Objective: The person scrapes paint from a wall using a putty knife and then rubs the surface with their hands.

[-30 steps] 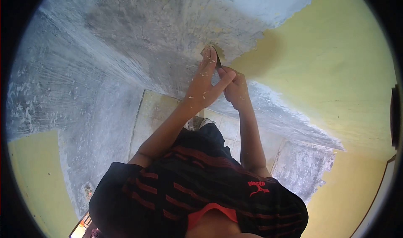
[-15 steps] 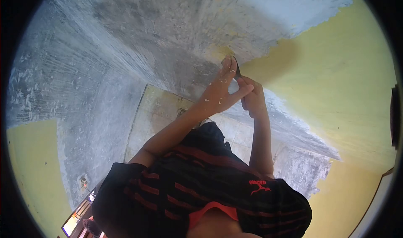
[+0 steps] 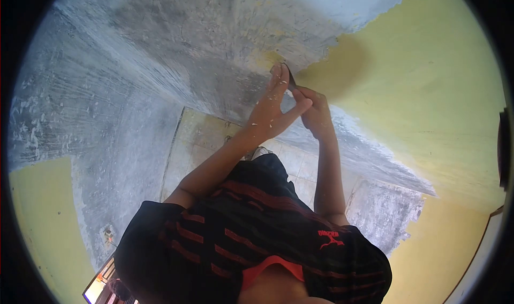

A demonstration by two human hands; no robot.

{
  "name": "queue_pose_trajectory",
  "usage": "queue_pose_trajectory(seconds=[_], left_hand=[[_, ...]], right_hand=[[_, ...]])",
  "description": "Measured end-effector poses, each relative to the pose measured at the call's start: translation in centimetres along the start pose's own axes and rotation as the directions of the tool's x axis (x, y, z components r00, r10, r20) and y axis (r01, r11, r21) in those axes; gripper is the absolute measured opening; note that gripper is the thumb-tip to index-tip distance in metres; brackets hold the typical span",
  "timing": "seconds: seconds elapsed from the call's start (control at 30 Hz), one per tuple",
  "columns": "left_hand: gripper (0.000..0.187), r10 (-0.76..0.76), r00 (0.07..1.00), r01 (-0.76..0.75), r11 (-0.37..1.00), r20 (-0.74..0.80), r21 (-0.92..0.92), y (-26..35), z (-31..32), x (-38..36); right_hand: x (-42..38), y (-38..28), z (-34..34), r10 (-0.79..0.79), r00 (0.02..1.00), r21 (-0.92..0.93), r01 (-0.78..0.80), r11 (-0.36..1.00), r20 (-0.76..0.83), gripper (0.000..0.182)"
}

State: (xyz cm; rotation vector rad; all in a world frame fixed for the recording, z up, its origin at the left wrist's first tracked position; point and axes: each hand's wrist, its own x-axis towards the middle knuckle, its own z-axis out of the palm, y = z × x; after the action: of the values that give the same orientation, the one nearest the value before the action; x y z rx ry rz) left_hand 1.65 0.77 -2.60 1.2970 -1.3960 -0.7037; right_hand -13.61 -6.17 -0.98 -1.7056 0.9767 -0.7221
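Observation:
My right hand [image 3: 317, 114] is closed round the handle of a scraper whose thin dark blade [image 3: 290, 78] points up toward the wall. Flecks of paint dot my left hand [image 3: 267, 108], which is open with its fingers straight and lying along the blade near its tip. The left thumb reaches across to the right hand. Just beyond the fingertips is a small yellow patch [image 3: 272, 59] on the bare grey wall surface [image 3: 214, 41]. The blade's edge is partly hidden behind the left fingers.
Yellow paint [image 3: 428, 89] covers the wall at the right, with a ragged edge against the stripped area. Another yellow section [image 3: 43, 207] is at the far left. Pale floor tiles [image 3: 300, 164] show below, past my dark shirt [image 3: 257, 213].
Both hands and the scraper have shifted slightly left and up in the view, and the wall has shifted with them. The hold on the scraper looks the same.

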Motion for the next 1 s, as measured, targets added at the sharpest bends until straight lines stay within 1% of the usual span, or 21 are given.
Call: queue_pose_trajectory(seconds=[0.07, 0.13, 0.2, 0.23, 0.3, 0.33, 0.4, 0.43, 0.5, 0.53, 0.57, 0.6, 0.67, 0.7, 0.77, 0.8, 0.87, 0.9, 0.93, 0.97, 1.0], left_hand=[[0.104, -0.038, 0.998, 0.040, 0.998, -0.044, 0.042, 0.1, -0.6, 0.3], [0.104, -0.032, 0.999, 0.034, 0.998, -0.031, 0.046, -0.1, -0.5, 0.2], [0.104, -0.029, 0.999, 0.030, 0.998, -0.024, 0.056, -0.1, -0.5, 0.0], [0.104, -0.013, 1.000, 0.014, 0.998, -0.024, 0.062, 0.2, -0.2, 0.0], [0.104, 0.003, 1.000, -0.002, 0.998, -0.022, 0.068, 0.4, -0.5, 0.0], [0.100, -0.018, 0.998, 0.022, 0.997, -0.053, 0.080, 0.5, -1.0, 0.2], [0.097, -0.038, 0.996, 0.046, 0.995, -0.081, 0.088, 0.8, -1.3, 0.6], [0.097, -0.050, 0.997, 0.055, 0.994, -0.058, 0.091, 0.9, -1.4, 0.6], [0.097, -0.071, 0.997, 0.075, 0.993, -0.036, 0.095, 0.9, -1.3, 0.1], [0.097, -0.039, 0.999, 0.040, 0.995, -0.012, 0.091, 0.9, -0.9, 0.1], [0.098, -0.008, 1.000, 0.007, 0.996, 0.011, 0.084, 0.9, -0.8, 0.1], [0.098, -0.009, 1.000, 0.008, 0.996, 0.009, 0.086, 0.9, -1.0, 0.0], [0.100, -0.041, 0.998, 0.045, 0.996, -0.052, 0.078, 0.8, -1.4, 0.4], [0.100, -0.041, 0.998, 0.045, 0.996, -0.052, 0.075, 0.9, -1.4, 0.5], [0.110, -0.057, 0.998, 0.058, 0.997, -0.023, 0.046, 1.0, -1.8, 0.4], [0.110, -0.065, 0.998, 0.066, 0.997, -0.015, 0.046, 0.8, -1.5, 0.0], [0.113, -0.009, 0.999, 0.007, 0.998, 0.041, 0.057, 0.5, -0.9, 0.1], [0.113, -0.007, 0.999, 0.005, 0.998, 0.042, 0.057, 0.4, -1.1, 0.1], [0.109, -0.003, 1.000, 0.003, 0.993, 0.002, 0.117, 0.3, -1.3, 0.1], [0.106, 0.005, 0.999, 0.002, 0.984, -0.041, 0.179, 0.2, -1.5, 0.3], [0.106, 0.003, 0.999, 0.004, 0.984, -0.044, 0.176, 0.1, -1.6, 0.3]], right_hand=[[0.2, 0.4, 0.6, -0.004, 1.000, 0.044, 0.003, 0.999, 0.024, 0.021], [-0.1, -0.1, 0.8, -0.010, 0.998, 0.093, 0.004, 0.996, 0.055, 0.020], [-1.1, -1.3, 0.2, 0.132, 0.991, 0.109, -0.131, 0.985, -0.009, 0.021], [-0.6, -1.4, 0.0, 0.128, 0.992, 0.109, -0.127, 0.986, 0.002, 0.021], [0.4, -1.6, -0.3, 0.187, 0.981, -0.003, -0.187, 0.982, 0.044, 0.020], [0.7, -1.6, -0.2, 0.186, 0.982, -0.005, -0.186, 0.982, 0.043, 0.020], [0.9, -1.5, 0.7, 0.163, 0.980, 0.175, -0.182, 0.968, 0.117, 0.020], [0.3, -1.7, 1.1, 0.165, 0.984, 0.214, -0.177, 0.961, 0.073, 0.023], [-0.8, -1.9, 0.0, 0.197, 0.978, 0.202, -0.209, 0.957, 0.074, 0.023], [-0.7, -2.3, -0.5, 0.216, 0.974, 0.187, -0.226, 0.956, 0.072, 0.024], [-0.4, -2.7, -0.9, 0.315, 0.944, 0.192, -0.328, 0.925, 0.097, 0.025], [-0.1, -2.1, -0.4, 0.314, 0.944, 0.192, -0.328, 0.925, 0.101, 0.025], [0.9, -0.2, 1.0, 0.105, 0.994, 0.093, -0.105, 0.990, 0.001, 0.024], [0.5, -0.7, 1.2, 0.107, 0.994, 0.091, -0.107, 0.990, -0.001, 0.024], [-0.5, -1.9, 1.7, 0.214, 0.977, 0.196, -0.210, 0.958, 0.002, 0.024], [-1.2, -2.0, 1.5, 0.224, 0.975, 0.202, -0.220, 0.955, 0.001, 0.024], [-1.2, -2.1, 0.1, 0.306, 0.951, 0.210, -0.306, 0.929, 0.030, 0.025], [-0.5, -1.5, 0.2, 0.211, 0.977, 0.047, -0.211, 0.976, 0.005, 0.028], [0.1, -1.0, 1.0, 0.207, 0.978, 0.043, -0.207, 0.977, 0.005, 0.028], [0.9, -0.5, 2.4, 0.113, 0.993, 0.045, -0.111, 0.993, -0.031, 0.029], [0.9, -0.4, 3.2, 0.026, 0.997, 0.045, -0.023, 0.999, -0.068, 0.031]])
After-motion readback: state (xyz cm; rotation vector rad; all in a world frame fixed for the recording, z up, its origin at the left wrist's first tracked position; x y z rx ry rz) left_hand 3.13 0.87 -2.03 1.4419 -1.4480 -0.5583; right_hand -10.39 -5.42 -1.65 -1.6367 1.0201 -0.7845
